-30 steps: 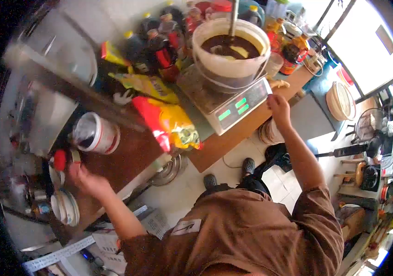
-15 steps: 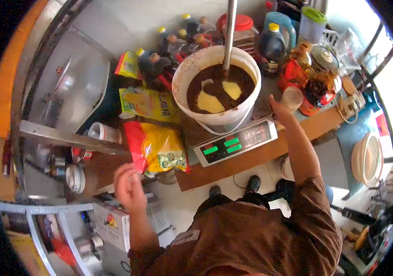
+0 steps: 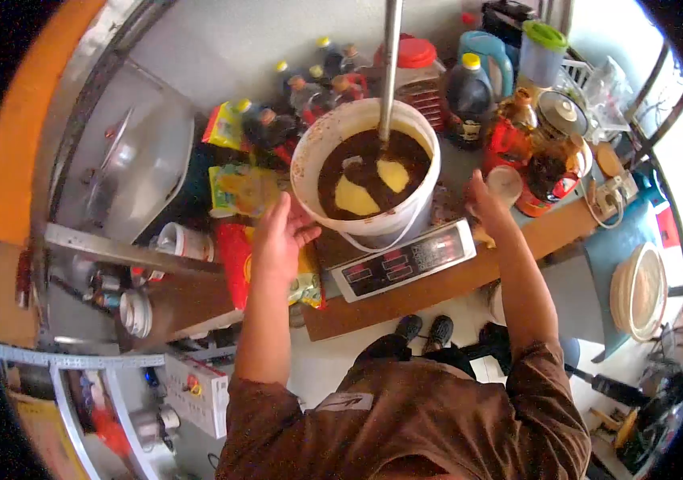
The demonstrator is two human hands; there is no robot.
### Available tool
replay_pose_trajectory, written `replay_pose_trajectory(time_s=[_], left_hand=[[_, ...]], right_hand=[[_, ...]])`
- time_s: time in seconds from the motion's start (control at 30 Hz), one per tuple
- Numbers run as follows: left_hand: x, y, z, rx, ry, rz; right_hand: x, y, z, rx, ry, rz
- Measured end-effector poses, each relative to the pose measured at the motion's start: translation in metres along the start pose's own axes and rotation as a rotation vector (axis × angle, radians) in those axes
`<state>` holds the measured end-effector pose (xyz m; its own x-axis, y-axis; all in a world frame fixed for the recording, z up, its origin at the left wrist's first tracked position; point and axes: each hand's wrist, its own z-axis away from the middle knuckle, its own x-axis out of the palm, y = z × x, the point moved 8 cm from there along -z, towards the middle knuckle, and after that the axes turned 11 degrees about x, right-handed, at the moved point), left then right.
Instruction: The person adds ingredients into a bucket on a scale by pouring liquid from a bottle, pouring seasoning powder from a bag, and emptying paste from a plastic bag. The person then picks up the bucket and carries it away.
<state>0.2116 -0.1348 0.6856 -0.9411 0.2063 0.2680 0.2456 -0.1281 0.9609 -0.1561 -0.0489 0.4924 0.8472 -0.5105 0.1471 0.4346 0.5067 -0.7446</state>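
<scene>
A white bucket stands on a digital scale, holding dark brown paste with two pale yellow patches. A long metal handle rises from the paste; its lower end is sunk out of sight. My left hand is open beside the bucket's left wall, over the red and yellow bag, fingers apart. On the right, my right hand is open, near the scale's right end and close beside a small round pale tub. Neither hand grips anything that I can see.
Several dark bottles and a red-lidded jar crowd the back. Sauce bottles and a red-labelled jug stand at the right. A yellow packet lies left of the bucket. The counter's wooden front edge is near my body.
My left hand has come up and right, from in front of the bags to the bucket's side. My right hand stays by the tub. The scale's green readout now looks dim and reddish.
</scene>
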Motion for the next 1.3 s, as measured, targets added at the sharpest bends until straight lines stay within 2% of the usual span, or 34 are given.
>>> replay_pose_trajectory(time_s=[0.03,0.1,0.13,0.2,0.23,0.27,0.33,0.37,0.43,0.5,0.53,0.6,0.63,0.67,0.7,0.73,0.77,0.8,0.87,0.93,0.97,1.0,1.03,1.07,1.13,1.2,1.27,1.3], left_hand=[[-0.003,-0.005,-0.013,-0.011,-0.012,0.009],[-0.004,-0.01,-0.025,-0.058,-0.011,0.094],[0.003,-0.015,-0.037,-0.103,0.004,0.164],[0.006,-0.018,-0.049,-0.123,-0.122,0.185],[0.007,-0.02,-0.051,-0.128,-0.163,0.187],[0.004,-0.016,-0.051,-0.12,-0.185,0.188],[0.001,-0.012,-0.05,-0.129,-0.099,0.153],[0.001,-0.01,-0.05,-0.117,-0.12,0.165],[0.011,-0.003,-0.042,-0.105,-0.173,0.172],[0.015,0.007,-0.029,-0.051,-0.135,0.132],[0.021,0.01,-0.028,-0.018,-0.258,0.173],[0.032,0.024,0.006,-0.012,-0.234,0.095],[0.038,0.027,0.016,-0.04,-0.239,0.079],[0.041,0.026,0.027,-0.066,-0.254,0.059],[0.051,0.028,0.043,-0.054,-0.329,0.065],[0.062,0.026,0.059,-0.044,-0.407,0.071],[0.083,0.019,0.082,-0.105,-0.572,0.111],[0.096,0.01,0.098,-0.116,-0.663,0.059],[0.135,-0.014,0.163,-0.204,-0.693,0.037],[0.173,-0.041,0.231,-0.233,-0.819,0.024],[0.188,-0.055,0.264,-0.246,-0.779,-0.007],[0.215,-0.077,0.317,-0.36,-0.861,0.069],[0.229,-0.094,0.348,-0.331,-0.839,-0.008],[0.242,-0.108,0.37,-0.306,-0.82,-0.087],[0.286,-0.14,0.43,-0.284,-0.949,-0.026],[0.336,-0.154,0.517,-0.353,-0.949,-0.07],[0.385,-0.162,0.583,-0.177,-1.2,-0.21],[0.406,-0.172,0.619,-0.266,-1.207,-0.151]], right_hand=[[0.01,-0.037,0.044,-0.115,0.117,-0.027],[0.041,-0.092,0.084,-0.295,-0.031,0.008],[0.062,-0.124,0.111,-0.502,-0.119,0.257],[0.087,-0.15,0.112,-0.488,-0.054,0.28],[0.102,-0.164,0.075,-0.653,0.093,0.647],[0.112,-0.174,0.079,-0.675,0.191,0.873],[0.11,-0.171,0.081,-0.555,0.206,0.539],[0.11,-0.168,0.084,-0.511,0.22,0.363],[0.102,-0.156,0.113,-0.469,0.274,0.363],[0.086,-0.136,0.144,-0.437,0.285,0.199],[0.077,-0.122,0.172,-0.363,0.329,0.044],[0.06,-0.099,0.184,-0.528,0.298,0.238],[0.049,-0.086,0.233,-0.541,0.374,0.266],[0.038,-0.061,0.233,-0.461,0.265,0.074],[0.026,-0.045,0.272,-0.52,0.327,0.076],[0.01,-0.018,0.28,-0.477,0.357,0.013],[-0.005,0.01,0.309,-0.438,0.282,-0.079],[-0.016,0.038,0.323,-0.471,0.211,-0.317],[-0.051,0.093,0.397,-0.42,0.176,-0.451],[-0.092,0.152,0.459,-0.392,0.251,-0.533],[-0.114,0.181,0.481,-0.428,0.293,-0.583],[-0.138,0.212,0.497,-0.462,0.338,-0.628],[-0.166,0.24,0.538,-0.472,0.444,-0.599],[-0.189,0.261,0.571,-0.481,0.453,-0.592],[-0.237,0.304,0.633,-0.449,0.626,-0.577],[-0.28,0.339,0.696,-0.435,0.724,-0.66],[-0.327,0.379,0.752,-0.47,0.875,-0.678],[-0.344,0.388,0.784,-0.496,0.908,-0.671]])
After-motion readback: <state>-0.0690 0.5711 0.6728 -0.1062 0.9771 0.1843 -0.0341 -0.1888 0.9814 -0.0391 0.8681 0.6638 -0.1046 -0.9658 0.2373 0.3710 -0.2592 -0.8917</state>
